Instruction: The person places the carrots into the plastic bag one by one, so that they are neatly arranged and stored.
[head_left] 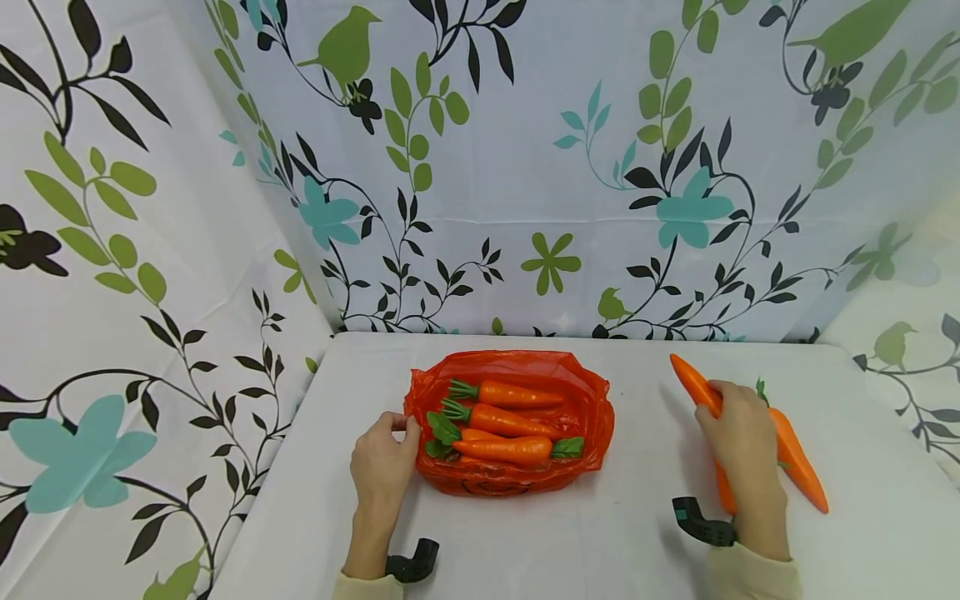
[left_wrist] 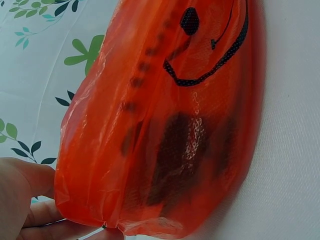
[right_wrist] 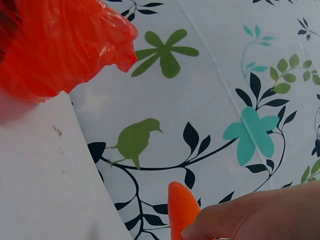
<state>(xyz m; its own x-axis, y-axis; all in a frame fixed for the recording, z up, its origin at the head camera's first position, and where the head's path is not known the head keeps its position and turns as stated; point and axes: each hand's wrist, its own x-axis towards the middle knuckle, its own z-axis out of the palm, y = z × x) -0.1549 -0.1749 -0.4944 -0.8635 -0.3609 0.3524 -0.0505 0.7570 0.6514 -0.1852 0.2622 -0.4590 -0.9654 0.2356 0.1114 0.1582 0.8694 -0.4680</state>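
Observation:
An opened red plastic bag sits on the white table with several orange carrots lying inside, some with green tops. At its left rim, my left hand pinches the plastic between thumb and fingers; the left wrist view shows the bag's side close up, with dark shapes inside. My right hand grips a carrot right of the bag, its tip pointing up and left. In the right wrist view, that carrot's tip juts out beside the thumb. The rest of it is hidden by the hand.
Beside my right hand another carrot lies on the table. An orange tip shows under the right wrist; I cannot tell which carrot it belongs to. A patterned cloth hangs behind the table.

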